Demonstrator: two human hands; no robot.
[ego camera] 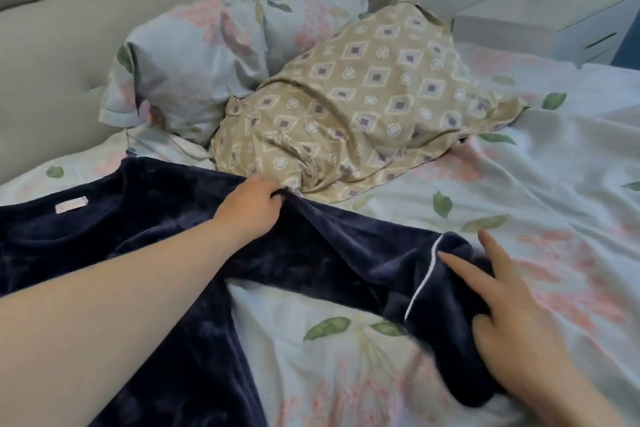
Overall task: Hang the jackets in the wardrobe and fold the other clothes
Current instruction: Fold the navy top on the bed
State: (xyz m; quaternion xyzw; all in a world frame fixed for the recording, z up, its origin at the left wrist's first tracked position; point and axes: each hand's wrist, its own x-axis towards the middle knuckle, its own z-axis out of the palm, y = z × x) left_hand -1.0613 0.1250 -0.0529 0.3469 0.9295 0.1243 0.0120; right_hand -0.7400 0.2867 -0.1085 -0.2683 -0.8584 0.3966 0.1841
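A dark navy fleece top [86, 253] with white piping lies spread on the bed, its neck label at the upper left. One sleeve [363, 270] stretches to the right across the sheet. My left hand [251, 206] grips the fabric at the shoulder of that sleeve, fingers curled into a fold. My right hand [509, 308] rests on the cuff end by the white piping, fingers straight and spread.
A beige diamond-patterned pillow [363, 114] lies just behind the top, touching it. A floral pillow [207, 55] leans on the grey headboard [69, 28]. The floral bed sheet [519, 201] extends right. A white nightstand [554, 21] stands at the back right.
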